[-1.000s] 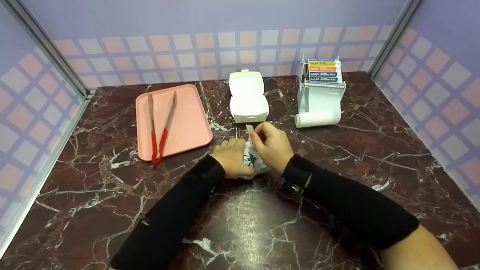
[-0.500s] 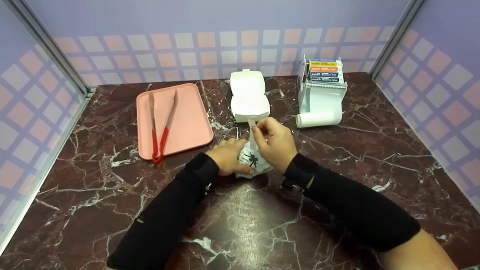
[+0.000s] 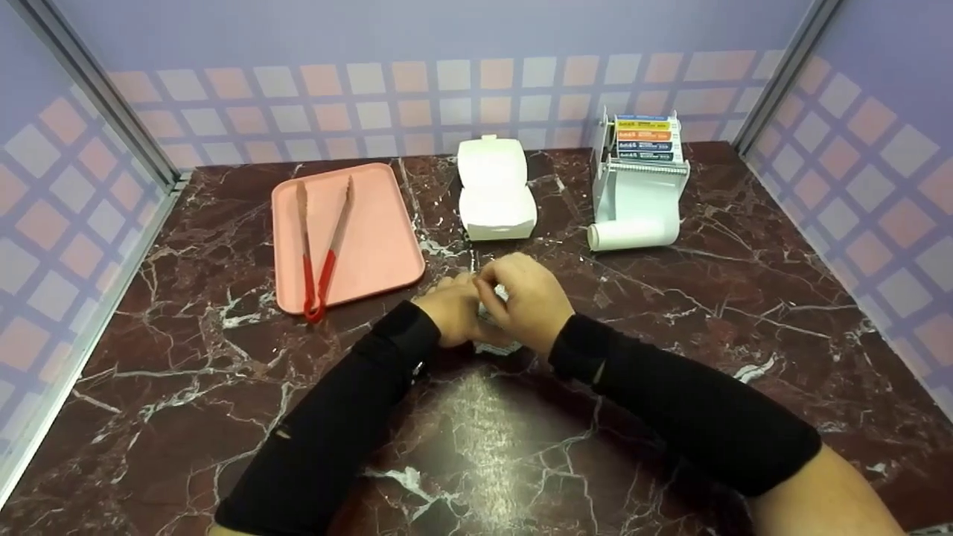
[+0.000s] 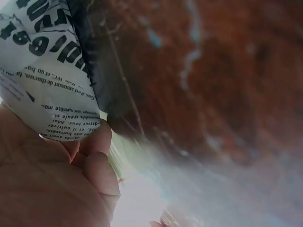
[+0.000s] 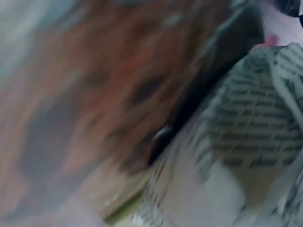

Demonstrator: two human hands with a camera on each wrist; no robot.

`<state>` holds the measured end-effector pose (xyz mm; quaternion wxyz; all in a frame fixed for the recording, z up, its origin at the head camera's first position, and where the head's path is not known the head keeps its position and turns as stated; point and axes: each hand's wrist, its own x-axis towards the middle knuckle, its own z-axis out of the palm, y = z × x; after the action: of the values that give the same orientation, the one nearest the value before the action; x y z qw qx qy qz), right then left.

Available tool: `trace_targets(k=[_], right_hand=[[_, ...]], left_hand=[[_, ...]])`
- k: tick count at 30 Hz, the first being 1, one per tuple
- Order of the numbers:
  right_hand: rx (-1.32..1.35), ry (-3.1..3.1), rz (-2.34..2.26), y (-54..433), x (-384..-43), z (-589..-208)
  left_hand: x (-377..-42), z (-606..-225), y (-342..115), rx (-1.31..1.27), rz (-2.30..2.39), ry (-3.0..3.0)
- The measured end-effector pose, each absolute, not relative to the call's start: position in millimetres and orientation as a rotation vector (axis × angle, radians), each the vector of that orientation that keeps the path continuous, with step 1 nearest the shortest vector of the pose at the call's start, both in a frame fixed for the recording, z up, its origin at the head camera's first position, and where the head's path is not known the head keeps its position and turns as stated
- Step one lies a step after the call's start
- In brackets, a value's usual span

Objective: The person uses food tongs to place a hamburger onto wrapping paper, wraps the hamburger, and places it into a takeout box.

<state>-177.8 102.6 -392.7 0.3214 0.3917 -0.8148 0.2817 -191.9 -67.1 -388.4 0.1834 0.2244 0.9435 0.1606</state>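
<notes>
A bundle wrapped in newsprint-patterned paper (image 3: 497, 348) lies on the marble-look table, mostly covered by both hands in the head view. My left hand (image 3: 453, 313) holds its left side. In the left wrist view, bent fingers (image 4: 102, 170) sit along the edge of the printed wrapper (image 4: 52, 94). My right hand (image 3: 528, 301) is over the bundle, thumb and forefinger tips pinched together right by the left hand. The pale strip seen earlier in that pinch is hidden now. Blurred printed paper (image 5: 255, 137) fills the right side of the right wrist view.
Behind the hands stands an open white clamshell box (image 3: 497, 205). At left, tongs with red handles (image 3: 319, 286) lie on a pink tray (image 3: 383, 231). A label dispenser (image 3: 646, 145) with a white roll (image 3: 633, 234) is at right. Patterned walls (image 3: 491, 97) enclose the table.
My right hand first drew the pale strip up and away from the bundle, then came left and down over it, reaching the left hand. The left hand has stayed on the bundle.
</notes>
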Motion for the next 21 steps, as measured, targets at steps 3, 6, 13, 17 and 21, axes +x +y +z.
trace_targets(k=[3, 6, 13, 17, 21], right_hand=[[0.996, -2.186, 0.776, 99.0, -176.4, -392.6], [1.015, -2.218, 0.750, 97.3, -174.2, -391.2], [0.987, -2.184, 0.697, 102.1, -177.8, -379.5], [1.040, -2.154, 0.577, 102.1, -179.2, -385.2], [1.037, -2.215, 0.590, 99.8, -175.7, -391.4]], left_hand=[[-192.4, -388.9, -66.6, 0.631, 0.459, 2.668], [-192.1, -389.3, -67.4, 0.617, 0.461, 2.658], [-191.2, -389.6, -68.1, 0.560, 0.541, 2.642], [-191.5, -390.4, -68.0, 0.555, 0.508, 2.668], [-192.3, -390.8, -67.4, 0.599, 0.440, 2.683]])
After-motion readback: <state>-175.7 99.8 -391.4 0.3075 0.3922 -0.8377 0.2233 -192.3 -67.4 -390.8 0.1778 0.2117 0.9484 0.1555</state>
